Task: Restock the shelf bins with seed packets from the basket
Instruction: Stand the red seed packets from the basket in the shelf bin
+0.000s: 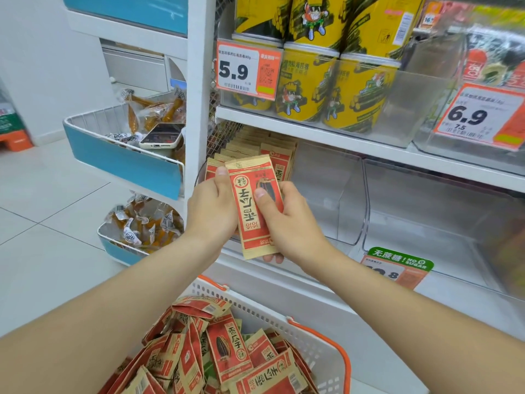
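Observation:
Both my hands hold a red and tan seed packet upright in front of the lower shelf. My left hand grips its left edge, thumb near the top. My right hand pinches its right side, thumb on the front. Just behind stands a clear shelf bin with a row of the same packets. A white basket with orange handles sits low in front of me, heaped with several seed packets.
Two empty clear bins stand to the right on the same shelf. Yellow snack cans fill the shelf above, behind price tags. A blue-fronted side rack at left holds wrapped snacks and a phone.

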{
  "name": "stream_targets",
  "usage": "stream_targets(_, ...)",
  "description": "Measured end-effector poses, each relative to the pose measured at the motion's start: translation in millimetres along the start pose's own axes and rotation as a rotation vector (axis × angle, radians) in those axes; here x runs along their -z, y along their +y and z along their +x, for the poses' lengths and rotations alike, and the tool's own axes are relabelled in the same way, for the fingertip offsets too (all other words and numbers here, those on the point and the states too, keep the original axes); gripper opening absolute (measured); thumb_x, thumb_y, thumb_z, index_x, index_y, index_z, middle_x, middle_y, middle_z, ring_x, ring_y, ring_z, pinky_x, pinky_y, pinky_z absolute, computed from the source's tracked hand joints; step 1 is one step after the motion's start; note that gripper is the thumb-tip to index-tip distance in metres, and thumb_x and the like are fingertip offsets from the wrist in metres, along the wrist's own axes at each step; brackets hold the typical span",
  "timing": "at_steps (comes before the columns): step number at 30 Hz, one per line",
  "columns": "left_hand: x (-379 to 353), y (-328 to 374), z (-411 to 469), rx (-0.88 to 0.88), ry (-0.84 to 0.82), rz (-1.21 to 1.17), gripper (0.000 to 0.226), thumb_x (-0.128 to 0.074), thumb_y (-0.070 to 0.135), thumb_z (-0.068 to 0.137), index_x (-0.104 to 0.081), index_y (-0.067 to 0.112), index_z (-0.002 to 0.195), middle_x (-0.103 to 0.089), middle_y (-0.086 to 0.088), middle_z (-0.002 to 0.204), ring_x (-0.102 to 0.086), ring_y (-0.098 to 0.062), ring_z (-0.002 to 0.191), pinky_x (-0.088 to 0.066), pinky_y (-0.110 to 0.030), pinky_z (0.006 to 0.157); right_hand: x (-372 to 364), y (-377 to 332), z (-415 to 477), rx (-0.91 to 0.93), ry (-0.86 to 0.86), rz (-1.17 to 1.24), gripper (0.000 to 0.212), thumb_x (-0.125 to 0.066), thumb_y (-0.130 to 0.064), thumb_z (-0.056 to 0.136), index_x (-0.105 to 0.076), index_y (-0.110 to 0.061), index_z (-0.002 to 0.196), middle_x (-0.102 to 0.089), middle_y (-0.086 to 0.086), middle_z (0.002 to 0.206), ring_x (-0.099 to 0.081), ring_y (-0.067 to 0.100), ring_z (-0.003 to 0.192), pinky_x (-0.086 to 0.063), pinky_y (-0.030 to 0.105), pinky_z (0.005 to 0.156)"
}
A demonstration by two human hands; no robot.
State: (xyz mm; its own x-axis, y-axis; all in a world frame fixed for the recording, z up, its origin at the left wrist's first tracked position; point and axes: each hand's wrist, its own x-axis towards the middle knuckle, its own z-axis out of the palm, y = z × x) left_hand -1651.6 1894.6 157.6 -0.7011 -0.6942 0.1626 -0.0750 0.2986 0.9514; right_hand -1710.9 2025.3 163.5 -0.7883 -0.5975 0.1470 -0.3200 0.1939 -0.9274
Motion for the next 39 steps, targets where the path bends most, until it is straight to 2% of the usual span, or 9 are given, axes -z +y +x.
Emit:
stream_targets(4,3.4,-2.3,1.3,-0.022,0.067,0.061,0.059,-0.030,0.045,0.113,-0.075,0.019,0.086,-0.077,0.000,0.082,-0.076,-0.022,0.081,-0.061,-0.051,0.081,-4.4,-2.1,-3.0,-0.004,0.067,0.016,0.035,-0.055,-0.049,0.104,-0.040,-0.022,0.119,-0.073,0.005,0.093,-0.072,0.015,0.057,-0.046,0.027,0.036)
stream_targets(10,1.4,13.6,-13.6,0.026,-0.153,-0.182,0.053,-0.030,0.043,0.115,-0.075,0.018,0.103,-0.081,-0.002,0.089,-0.078,-0.016,0.086,-0.062,-0.048,0.089,-2.2,-5.4,-1.1,-0.111,0.051,0.117,0.034,-0.047,-0.053,0.107,-0.042,-0.022,0.120,-0.073,0.008,0.093,-0.068,0.010,0.055,-0.046,0.025,0.039)
stream_targets(13,-0.9,8.4,-14.2,-0.086,-0.080,-0.060,0.051,-0.028,0.040,0.115,-0.073,0.019,0.102,-0.079,0.000,0.089,-0.076,-0.016,0.086,-0.061,-0.048,0.086,-8.0,-2.6,-2.1,-0.106,0.002,0.112,0.037,-0.042,-0.054,0.108,-0.039,-0.021,0.124,-0.066,0.004,0.086,-0.065,0.009,0.053,-0.042,0.024,0.037)
stream_targets(18,5.5,7.9,-10.2,-0.303,0.034,0.311,0.044,-0.035,0.035,0.114,-0.062,0.023,0.082,-0.065,0.008,0.076,-0.063,-0.024,0.078,-0.039,-0.038,0.067,-11.3,-2.1,-4.6,-0.138,-0.067,0.142,0.052,-0.057,-0.067,0.097,-0.040,-0.027,0.126,-0.068,0.003,0.109,-0.071,0.016,0.083,-0.045,0.018,0.043)
stream_targets(23,19.8,20.7,-9.4,-0.265,-0.178,0.149,0.035,-0.044,0.032,0.113,-0.074,0.018,0.102,-0.078,0.001,0.079,-0.076,-0.017,0.073,-0.062,-0.041,0.070,-7.7,-4.5,-0.2,-0.135,0.013,0.302,0.048,-0.065,-0.059,0.097,-0.053,-0.024,0.128,-0.075,0.002,0.115,-0.076,0.010,0.091,-0.056,0.022,0.064)
stream_targets(27,19.4,20.8,-16.8,-0.076,-0.359,-0.107,0.027,-0.049,0.020,0.111,-0.074,0.016,0.120,-0.081,-0.005,0.094,-0.080,-0.022,0.086,-0.066,-0.043,0.076,-2.2,3.4,12.5,-0.020,0.073,-0.018,0.048,-0.054,-0.068,0.091,-0.062,-0.036,0.126,-0.075,-0.009,0.111,-0.072,0.012,0.101,-0.058,0.040,0.093)
stream_targets(30,18.4,15.8,-16.3,0.047,-0.295,-0.106,0.029,-0.052,0.017,0.110,-0.078,0.007,0.103,-0.081,-0.012,0.091,-0.080,-0.023,0.082,-0.066,-0.035,0.072,-1.4,3.1,10.4,0.055,-0.043,-0.379,0.081,-0.046,-0.063,0.092,-0.028,-0.026,0.162,-0.055,-0.001,0.147,-0.052,0.019,0.134,-0.043,0.039,0.114)
stream_targets(33,21.3,15.6,-15.0,0.071,-0.294,-0.077,0.035,-0.054,0.018,0.110,-0.075,-0.004,0.093,-0.078,-0.018,0.085,-0.079,-0.029,0.080,-0.063,-0.026,0.064,-3.5,2.4,0.9,0.161,-0.124,-0.609,0.081,-0.039,-0.039,0.104,0.007,-0.012,0.166,-0.035,0.011,0.160,-0.035,0.022,0.143,-0.033,0.029,0.111)
stream_targets(39,28.9,22.1,-15.9,0.014,-0.382,-0.043,0.033,-0.052,0.017,0.111,-0.073,-0.004,0.097,-0.079,-0.016,0.084,-0.080,-0.023,0.077,-0.061,-0.022,0.064,-2.0,-3.6,-3.1,0.221,-0.105,-0.708,0.073,-0.031,-0.041,0.110,0.005,-0.010,0.166,-0.031,0.014,0.167,-0.042,0.033,0.143,-0.040,0.043,0.115)
